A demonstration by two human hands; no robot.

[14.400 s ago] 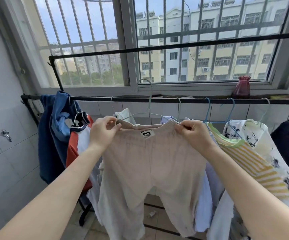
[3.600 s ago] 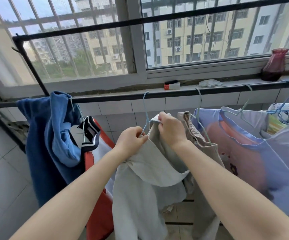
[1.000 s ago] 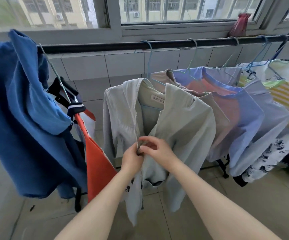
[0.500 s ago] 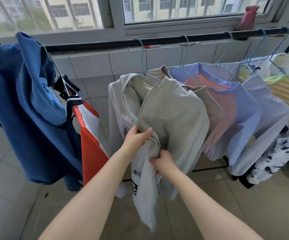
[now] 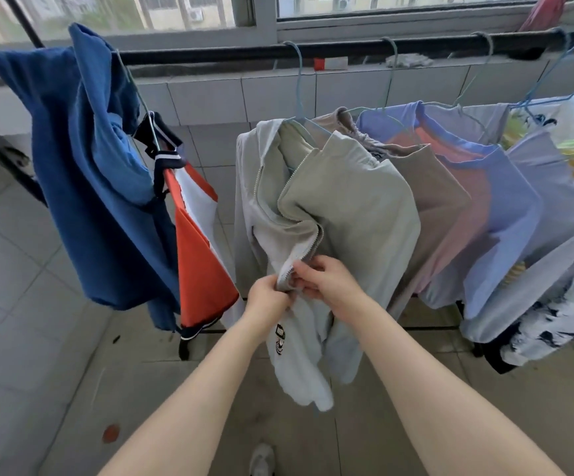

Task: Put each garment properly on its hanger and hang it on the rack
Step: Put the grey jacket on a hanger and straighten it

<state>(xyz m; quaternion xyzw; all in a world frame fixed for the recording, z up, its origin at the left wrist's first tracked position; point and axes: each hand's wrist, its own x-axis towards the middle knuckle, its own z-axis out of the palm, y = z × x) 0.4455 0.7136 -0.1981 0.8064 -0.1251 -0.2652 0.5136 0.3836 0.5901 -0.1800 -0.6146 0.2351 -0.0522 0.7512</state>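
Observation:
A pale grey zip jacket (image 5: pixel 354 207) hangs on a light blue wire hanger (image 5: pixel 298 84) hooked over the black rack bar (image 5: pixel 347 46). Its front is unzipped and the two zipper edges sag apart. My left hand (image 5: pixel 266 298) grips the lower left zipper edge. Close beside it, my right hand (image 5: pixel 326 280) pinches the right zipper edge, and the two hands almost touch. A small badge shows on the jacket's lower left panel.
Left of the jacket hang a blue garment (image 5: pixel 86 173) and an orange and white top (image 5: pixel 199 249). On the right hang beige trousers (image 5: pixel 429 207), a lilac shirt (image 5: pixel 512 214), a striped top and a printed garment. A tiled sill and window lie behind; tiled floor is below.
My hands have come together at the bottom of the zipper. Half a second ago the left held the front higher and the right was lower. The view has tilted slightly.

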